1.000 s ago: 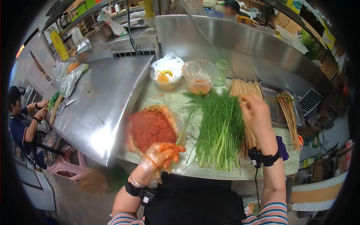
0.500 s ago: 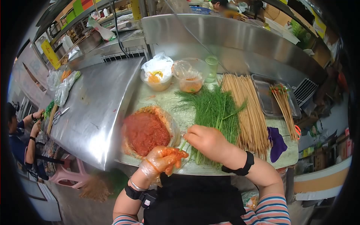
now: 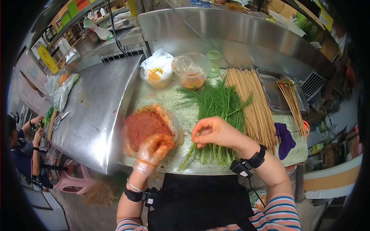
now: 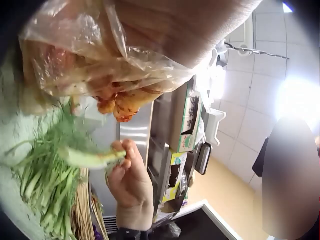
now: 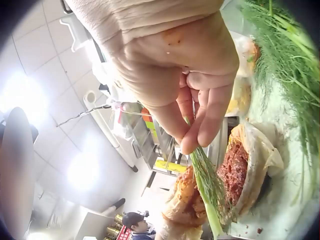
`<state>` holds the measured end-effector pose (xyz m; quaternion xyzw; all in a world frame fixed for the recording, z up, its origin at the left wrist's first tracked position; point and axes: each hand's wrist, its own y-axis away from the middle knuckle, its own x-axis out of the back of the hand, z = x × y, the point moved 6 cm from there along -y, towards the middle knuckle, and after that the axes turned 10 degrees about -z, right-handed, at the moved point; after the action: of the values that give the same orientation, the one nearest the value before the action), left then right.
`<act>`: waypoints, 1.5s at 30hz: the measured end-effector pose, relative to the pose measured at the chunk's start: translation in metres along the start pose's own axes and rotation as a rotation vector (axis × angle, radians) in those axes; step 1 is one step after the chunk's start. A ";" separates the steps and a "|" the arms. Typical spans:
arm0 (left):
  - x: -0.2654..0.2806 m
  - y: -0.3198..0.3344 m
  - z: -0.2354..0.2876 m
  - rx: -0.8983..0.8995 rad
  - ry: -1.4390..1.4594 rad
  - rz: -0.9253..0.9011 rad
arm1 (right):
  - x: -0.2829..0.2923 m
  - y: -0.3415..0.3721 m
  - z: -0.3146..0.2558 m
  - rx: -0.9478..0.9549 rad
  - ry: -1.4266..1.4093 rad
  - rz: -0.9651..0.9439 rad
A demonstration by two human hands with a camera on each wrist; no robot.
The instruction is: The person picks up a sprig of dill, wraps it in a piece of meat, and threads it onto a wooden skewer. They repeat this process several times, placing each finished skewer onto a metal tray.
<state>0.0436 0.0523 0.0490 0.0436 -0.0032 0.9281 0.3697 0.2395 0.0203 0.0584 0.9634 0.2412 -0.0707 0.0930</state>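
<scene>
In the head view my left hand [image 3: 154, 150], in a clear plastic glove smeared with orange-red paste, hangs over the near side of the bowl of red minced mixture [image 3: 144, 129]. Its fingers are curled, with nothing visible in them. My bare right hand [image 3: 219, 133] pinches a folded green dill sprig [image 3: 187, 158] between thumb and fingertips. Its pale stem end points down-left, in the gap between the hands. The right wrist view shows the sprig [image 5: 206, 192] hanging from the fingertips. Behind the right hand lies the dill pile [image 3: 221, 104].
Wooden skewers [image 3: 252, 109] lie right of the dill, then a metal tray [image 3: 269, 104], a purple cloth [image 3: 284, 142] and several filled skewers [image 3: 291, 102]. Two tubs [image 3: 158, 79] and a green cup [image 3: 214, 61] stand behind. Another person [image 3: 27, 154] works at far left.
My right hand went from above the dill pile to my left hand, then drew back slightly right with the sprig. My left hand let go of the sprig and moved up-left over the bowl.
</scene>
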 end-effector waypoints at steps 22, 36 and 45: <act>-0.030 0.004 0.002 0.132 0.218 -0.130 | -0.018 -0.002 -0.013 0.209 0.106 0.078; -0.003 0.010 -0.011 -0.086 0.334 0.178 | -0.012 0.031 -0.041 0.611 0.543 0.453; -0.021 0.018 0.001 -0.129 0.282 0.190 | -0.053 0.016 -0.028 0.489 1.037 0.276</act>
<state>0.0466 0.0253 0.0486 -0.1114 -0.0149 0.9536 0.2794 0.2033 -0.0119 0.0977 0.8881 0.1044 0.3688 -0.2537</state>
